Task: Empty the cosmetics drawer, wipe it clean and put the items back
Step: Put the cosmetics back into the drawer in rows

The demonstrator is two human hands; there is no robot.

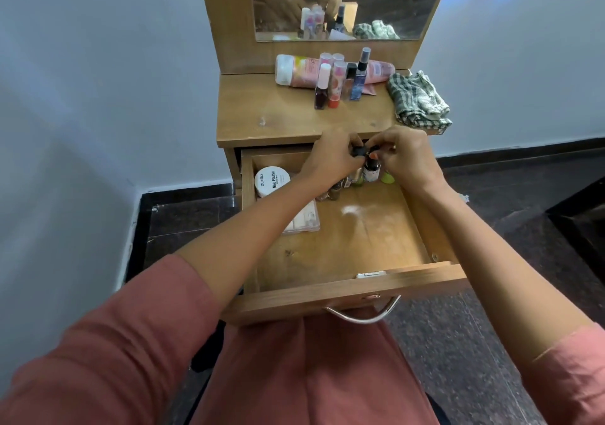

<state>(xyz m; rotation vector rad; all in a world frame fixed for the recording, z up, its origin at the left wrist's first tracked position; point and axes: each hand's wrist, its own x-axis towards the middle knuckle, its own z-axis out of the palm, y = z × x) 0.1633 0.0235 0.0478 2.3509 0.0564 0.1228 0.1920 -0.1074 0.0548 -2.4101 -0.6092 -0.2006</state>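
Hands — two: left hand (330, 159), right hand (407, 159) — gripping one bottle (371, 168).

The open drawer (343, 280) juts out below the tabletop (294, 113). In its back left corner sits a nail polish wipes tub (271, 180), a clear case (302, 218) in front of it, small bottles (357, 175) along the back. On the tabletop stand nail polish bottles (330, 80), a folded cloth (419, 100) to their right, the mirror (347, 2) behind

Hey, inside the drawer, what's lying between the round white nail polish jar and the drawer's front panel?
In the head view, a clear plastic case lies along the left wall between the white jar and the front panel; the left forearm partly covers it.
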